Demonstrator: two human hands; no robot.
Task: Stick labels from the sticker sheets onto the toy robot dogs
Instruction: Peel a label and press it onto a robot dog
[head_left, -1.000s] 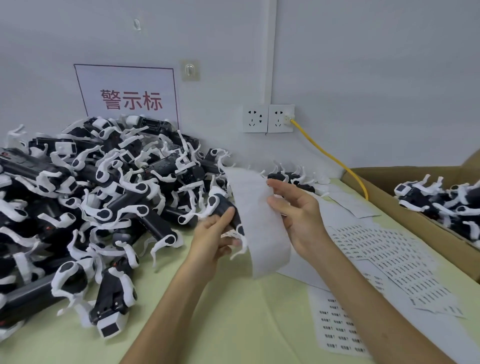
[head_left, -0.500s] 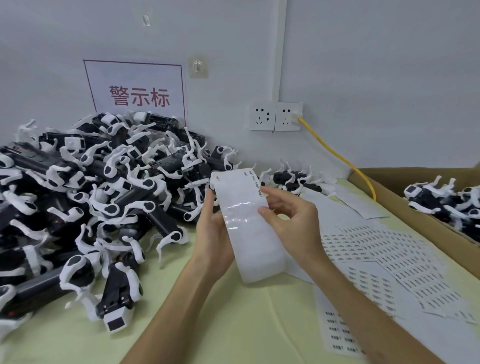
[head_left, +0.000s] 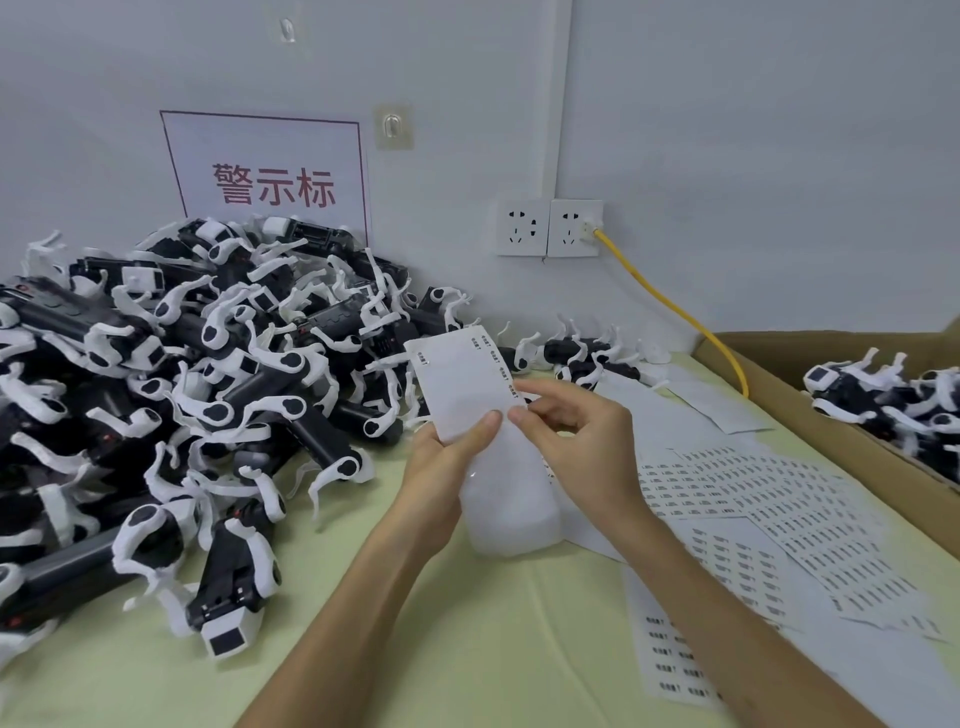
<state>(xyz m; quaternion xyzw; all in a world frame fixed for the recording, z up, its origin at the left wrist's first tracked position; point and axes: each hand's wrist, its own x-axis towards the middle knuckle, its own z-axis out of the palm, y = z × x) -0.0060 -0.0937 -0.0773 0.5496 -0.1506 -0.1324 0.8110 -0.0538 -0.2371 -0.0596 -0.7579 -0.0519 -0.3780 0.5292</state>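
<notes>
1. A large heap of black-and-white toy robot dogs (head_left: 182, 389) is lying across the left part of the counter (head_left: 415, 649), reaching back to the wall.
2. A white sign (head_left: 265, 171) with red characters is hanging on the wall behind the heap, and a clear hook (head_left: 394, 126) is sitting just right of it.
3. The left hand (head_left: 441, 457) is gripping a sticker sheet (head_left: 462, 384) above the middle of the counter. Its thumb is pressing on the front face and its fingers are curling behind. The sheet is standing nearly upright with its lower end curling down towards the counter. A few labels are showing along its top and right edge.
4. The right hand (head_left: 576, 441) is pinching the sheet's right edge between thumb and forefinger, just beside the left thumb and at one of the labels. Whether that label is lifting off cannot be told.
5. Two wall sockets (head_left: 548, 228) are sitting above the back edge. A yellow cable (head_left: 675, 312) is running from the right one down towards the box.
6. A few more dogs (head_left: 576, 358) are lying along the back edge, behind the hands.
7. Loose sticker sheets (head_left: 753, 499) are lying flat and overlapping on the right part of the counter.
8. A cardboard box (head_left: 779, 395) is standing at the right edge, holding boxed dogs (head_left: 893, 400).
</notes>
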